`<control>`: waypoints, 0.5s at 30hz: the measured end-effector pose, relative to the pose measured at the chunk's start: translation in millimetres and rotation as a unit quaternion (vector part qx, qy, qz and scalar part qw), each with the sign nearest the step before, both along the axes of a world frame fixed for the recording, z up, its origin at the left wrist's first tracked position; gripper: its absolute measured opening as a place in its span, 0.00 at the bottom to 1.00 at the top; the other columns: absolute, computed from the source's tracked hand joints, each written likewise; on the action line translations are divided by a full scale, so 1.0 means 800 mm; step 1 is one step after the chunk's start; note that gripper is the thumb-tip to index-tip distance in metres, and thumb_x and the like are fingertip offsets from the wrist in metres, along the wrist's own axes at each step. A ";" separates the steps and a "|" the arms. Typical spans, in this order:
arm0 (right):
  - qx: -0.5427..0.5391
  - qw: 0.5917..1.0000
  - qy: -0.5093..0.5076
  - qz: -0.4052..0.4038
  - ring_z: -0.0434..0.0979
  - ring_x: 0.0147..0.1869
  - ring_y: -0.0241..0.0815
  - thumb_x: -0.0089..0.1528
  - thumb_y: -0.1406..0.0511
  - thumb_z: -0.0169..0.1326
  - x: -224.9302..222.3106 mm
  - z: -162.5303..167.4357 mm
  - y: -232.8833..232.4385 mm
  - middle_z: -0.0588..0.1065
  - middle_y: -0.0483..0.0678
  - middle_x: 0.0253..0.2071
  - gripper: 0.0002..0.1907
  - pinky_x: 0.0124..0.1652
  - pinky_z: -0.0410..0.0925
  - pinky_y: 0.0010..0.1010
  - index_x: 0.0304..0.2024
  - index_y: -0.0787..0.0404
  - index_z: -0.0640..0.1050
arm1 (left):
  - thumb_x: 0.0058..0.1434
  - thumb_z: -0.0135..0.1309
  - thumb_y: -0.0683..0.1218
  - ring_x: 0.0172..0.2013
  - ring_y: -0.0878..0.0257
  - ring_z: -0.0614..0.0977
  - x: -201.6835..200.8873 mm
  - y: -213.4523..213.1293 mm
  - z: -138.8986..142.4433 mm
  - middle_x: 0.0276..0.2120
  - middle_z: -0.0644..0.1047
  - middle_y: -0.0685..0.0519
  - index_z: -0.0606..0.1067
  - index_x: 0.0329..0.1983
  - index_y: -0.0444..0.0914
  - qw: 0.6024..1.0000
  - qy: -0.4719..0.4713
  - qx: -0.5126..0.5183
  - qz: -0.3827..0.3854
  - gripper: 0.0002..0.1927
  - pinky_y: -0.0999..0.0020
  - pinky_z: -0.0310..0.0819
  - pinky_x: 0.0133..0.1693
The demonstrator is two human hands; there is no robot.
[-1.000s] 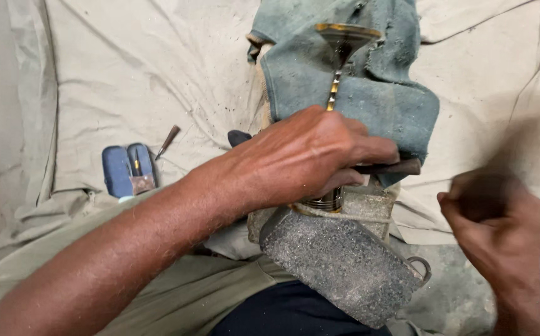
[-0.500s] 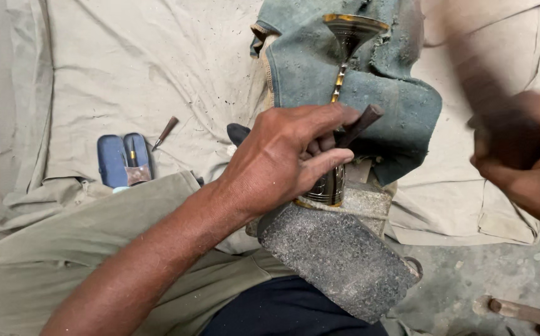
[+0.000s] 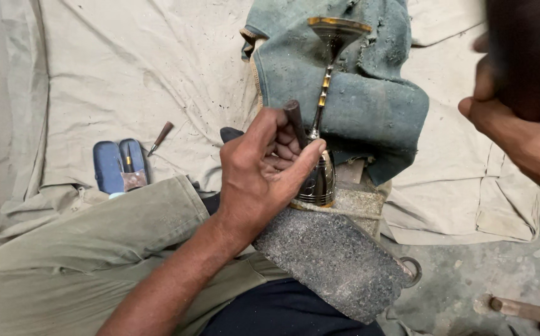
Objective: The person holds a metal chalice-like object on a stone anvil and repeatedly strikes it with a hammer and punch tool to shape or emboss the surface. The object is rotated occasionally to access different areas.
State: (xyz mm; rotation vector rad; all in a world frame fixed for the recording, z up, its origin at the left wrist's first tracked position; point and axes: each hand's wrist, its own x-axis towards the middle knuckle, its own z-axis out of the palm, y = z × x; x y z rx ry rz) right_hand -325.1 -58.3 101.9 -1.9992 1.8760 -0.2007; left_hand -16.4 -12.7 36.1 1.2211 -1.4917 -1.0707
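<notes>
A dark metal goblet (image 3: 321, 180) with gold bands lies on its side, bowl toward me, its stem and foot (image 3: 338, 28) resting on a folded blue cloth (image 3: 376, 106). My left hand (image 3: 270, 171) is curled beside the bowl and grips a short dark rod-shaped tool (image 3: 295, 118) between thumb and fingers, its lower end hidden in the hand, close to the goblet. My right hand (image 3: 512, 134) is raised at the right edge, closed around a dark blurred object (image 3: 525, 56) whose shape I cannot make out.
A rough grey pad (image 3: 332, 261) lies over my lap under the goblet's bowl. On the beige sheet (image 3: 127, 74) at the left lie a blue case (image 3: 117, 165) and a small pointed tool (image 3: 160, 137). A wooden-handled tool (image 3: 519, 308) lies on the floor, bottom right.
My right hand has swung up from low right to high right. My left hand has turned from lying flat over the goblet to gripping the rod upright.
</notes>
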 end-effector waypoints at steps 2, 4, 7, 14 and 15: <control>-0.027 0.998 0.030 0.046 0.82 0.42 0.49 0.66 0.75 0.63 -0.005 -0.008 -0.008 0.79 0.59 0.42 0.12 0.40 0.76 0.37 0.50 0.68 0.76 | 0.65 0.67 0.42 0.31 0.72 0.78 -0.002 0.002 0.000 0.30 0.76 0.54 0.71 0.43 0.34 1.000 0.000 0.001 0.003 0.15 0.76 0.79 0.32; -0.028 0.997 0.005 0.065 0.83 0.41 0.47 0.67 0.74 0.62 0.000 -0.004 -0.015 0.79 0.58 0.40 0.09 0.42 0.77 0.35 0.48 0.67 0.76 | 0.65 0.66 0.43 0.31 0.72 0.79 -0.003 0.002 0.000 0.30 0.76 0.54 0.71 0.45 0.34 1.000 0.002 0.006 -0.001 0.15 0.77 0.81 0.32; -0.024 0.995 -0.034 0.090 0.84 0.39 0.44 0.69 0.72 0.60 0.035 0.024 -0.018 0.78 0.55 0.38 0.05 0.45 0.79 0.32 0.44 0.66 0.76 | 0.66 0.66 0.43 0.33 0.72 0.81 -0.004 0.002 0.003 0.31 0.76 0.54 0.72 0.45 0.35 1.000 -0.005 0.005 -0.014 0.13 0.77 0.84 0.32; 0.050 0.989 -0.083 0.110 0.78 0.43 0.39 0.58 0.76 0.57 0.087 0.056 -0.033 0.75 0.50 0.38 0.17 0.43 0.74 0.32 0.49 0.65 0.76 | 0.62 0.67 0.44 0.31 0.67 0.84 -0.005 -0.009 0.020 0.33 0.80 0.51 0.75 0.51 0.35 0.996 -0.057 0.005 -0.069 0.17 0.73 0.84 0.30; 0.069 0.993 0.003 0.094 0.77 0.38 0.41 0.60 0.75 0.60 0.078 0.056 -0.030 0.74 0.52 0.34 0.14 0.38 0.72 0.34 0.48 0.66 0.77 | 0.62 0.67 0.44 0.30 0.66 0.84 -0.005 -0.013 0.022 0.33 0.80 0.51 0.76 0.53 0.35 0.995 -0.054 0.015 -0.079 0.19 0.72 0.84 0.30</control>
